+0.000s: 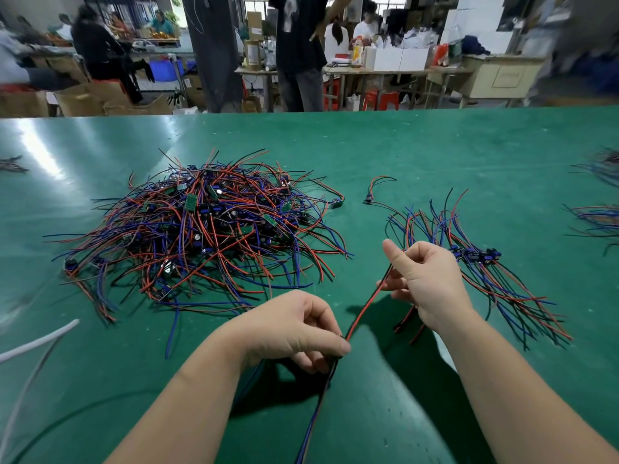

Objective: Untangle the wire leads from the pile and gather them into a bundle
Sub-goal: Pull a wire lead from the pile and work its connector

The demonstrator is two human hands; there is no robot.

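Bench [402,145]: green mat surface, shiny with glare at the far left.
Pile [207,229]: a big tangled heap of red, blue and black wire leads left of centre, with small green circuit boards and dark components mixed in. It lies well ahead of the left hand.
Left hand [294,329]: fingers curled, thumb and forefinger pinching a wire lead at its right side. Blue and dark strands trail from the pinch down to the lower edge of the view.
Right hand [425,283]: fingers curled round the same lead farther along, thumb raised. Short red and black ends stick out below the wrist.
Wire lead [365,306]: a red-and-black strand stretched on a slant between the two hands, raised off the bench with its shadow beneath.
Bundle [475,256]: sorted leads lying side by side just right of the right hand, their dark blue components lined up in the middle and the wires fanning out at both ends.
Single lead [371,195]: lies alone between pile and bundle, touching neither.
White cable [37,339]: crosses the near left corner.
Other wires [596,219]: more loose groups at the far right edge, blurred.
Background: other benches, boxes, red stools and people, all out of focus.
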